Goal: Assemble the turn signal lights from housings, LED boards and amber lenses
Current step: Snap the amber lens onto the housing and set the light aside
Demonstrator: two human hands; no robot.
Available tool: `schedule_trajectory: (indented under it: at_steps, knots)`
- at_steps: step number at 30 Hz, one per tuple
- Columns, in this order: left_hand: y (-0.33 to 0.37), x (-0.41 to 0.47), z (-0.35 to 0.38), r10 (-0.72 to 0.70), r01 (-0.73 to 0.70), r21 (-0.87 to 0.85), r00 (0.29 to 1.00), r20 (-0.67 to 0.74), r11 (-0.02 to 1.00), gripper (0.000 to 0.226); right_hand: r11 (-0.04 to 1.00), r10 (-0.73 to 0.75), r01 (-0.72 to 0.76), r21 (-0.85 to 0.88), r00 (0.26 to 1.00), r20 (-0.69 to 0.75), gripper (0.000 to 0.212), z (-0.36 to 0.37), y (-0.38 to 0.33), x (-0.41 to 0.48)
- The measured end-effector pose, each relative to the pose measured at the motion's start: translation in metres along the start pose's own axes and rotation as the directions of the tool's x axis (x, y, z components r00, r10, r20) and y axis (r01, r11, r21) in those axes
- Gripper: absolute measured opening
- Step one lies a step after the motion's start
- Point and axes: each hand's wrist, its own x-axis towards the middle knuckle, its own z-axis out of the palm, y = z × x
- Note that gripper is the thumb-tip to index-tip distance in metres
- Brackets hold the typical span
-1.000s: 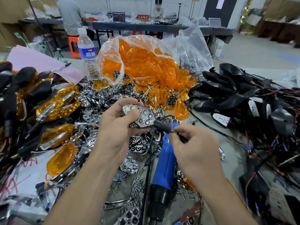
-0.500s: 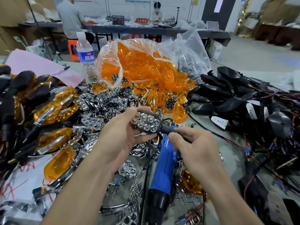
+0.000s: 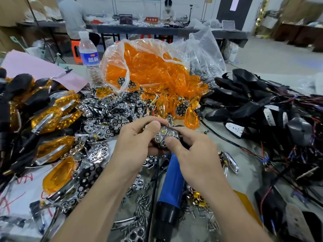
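Hands meet mid-table: left hand (image 3: 134,142) and right hand (image 3: 192,154) both pinch a small chrome honeycomb LED board (image 3: 165,135) above a blue-bodied electric screwdriver (image 3: 172,180). Behind sits a clear plastic bag of amber lenses (image 3: 148,67); black wired housings (image 3: 244,105) lie right.

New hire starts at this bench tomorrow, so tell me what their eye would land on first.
The clear bag of amber lenses glows orange at the back centre of the table, the brightest thing there. In front of it, the left hand and right hand both grip a chrome LED unit over a blue power screwdriver lying on the table. Black housings with tangled wires pile up on the right.
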Motion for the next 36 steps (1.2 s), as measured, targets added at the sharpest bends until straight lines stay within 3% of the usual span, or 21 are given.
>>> schedule_trajectory:
  at_steps: [3, 6, 10, 16, 21, 23, 26, 36]
  knots:
    - [0.002, 0.001, -0.005, -0.029, 0.025, 0.075, 0.998, 0.059, 0.997, 0.019, 0.992, 0.034, -0.035, 0.123, 0.999, 0.009, 0.01, -0.004, 0.003, 0.0]
    - [-0.001, -0.001, -0.006, -0.057, 0.052, 0.098, 0.997, 0.052, 0.994, 0.035, 0.981, 0.058, -0.059, 0.183, 0.998, 0.007, 0.02, -0.002, 0.002, 0.0]
    - [-0.005, -0.002, 0.0, -0.054, 0.052, 0.052, 0.998, 0.027, 0.997, 0.034, 0.97, 0.132, -0.132, 0.205, 0.991, 0.014, 0.023, -0.005, 0.007, 0.001]
    - [-0.005, 0.0, 0.0, -0.023, 0.022, 0.02, 0.999, 0.026, 1.0, 0.017, 0.991, 0.074, -0.079, 0.112, 0.996, 0.046, 0.041, -0.013, 0.003, -0.002]
    - [-0.001, 0.005, -0.01, -0.096, 0.089, -0.077, 0.991, -0.096, 0.993, 0.026, 0.992, 0.111, -0.111, 0.058, 0.994, -0.005, 0.048, -0.033, 0.008, -0.006]
    - [0.003, 0.009, -0.019, -0.142, 0.121, -0.146, 0.98, -0.139, 0.982, 0.027, 0.992, 0.124, -0.124, -0.027, 0.992, 0.0, 0.042, -0.043, 0.008, -0.005]
    - [0.005, 0.012, -0.028, -0.163, 0.137, -0.163, 0.974, -0.156, 0.977, 0.029, 0.984, 0.156, -0.153, -0.091, 0.987, 0.026, 0.01, -0.046, 0.007, -0.003]
    - [0.007, 0.01, -0.031, -0.155, 0.144, -0.125, 0.984, -0.085, 0.982, 0.033, 0.991, 0.084, -0.087, -0.105, 0.996, -0.029, 0.022, -0.039, 0.009, -0.007]
